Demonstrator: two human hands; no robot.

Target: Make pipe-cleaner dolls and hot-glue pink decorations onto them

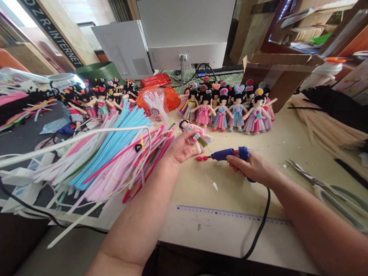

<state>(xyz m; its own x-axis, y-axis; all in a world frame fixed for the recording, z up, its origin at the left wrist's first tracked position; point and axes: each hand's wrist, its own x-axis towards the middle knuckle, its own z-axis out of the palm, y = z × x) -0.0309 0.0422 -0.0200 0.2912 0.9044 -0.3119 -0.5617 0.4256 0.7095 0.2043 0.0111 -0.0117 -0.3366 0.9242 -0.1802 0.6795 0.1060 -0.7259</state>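
A small pipe-cleaner doll (pixel 194 134) with black hair and a pink dress lies tilted in my left hand (pixel 181 147), fingers closed round it. My right hand (pixel 255 166) grips a blue glue gun (pixel 230 154), its nozzle pointing left. Right at the nozzle tip are two small red fuzzy pieces (pixel 202 158) on the table, just below my left hand. I cannot tell whether the nozzle touches them. From the glue gun's rear sticks a clear glue stick (pixel 257 149), and a black cord (pixel 263 222) runs down from its handle.
Finished-looking dolls (pixel 221 111) stand in rows at the back. Bundles of coloured pipe cleaners (pixel 109 149) cover the left side, with a white cable (pixel 86 136) over them. Scissors (pixel 319 182) lie at right, a ruler strip (pixel 218 212) along the front, a cardboard box (pixel 283 76) behind.
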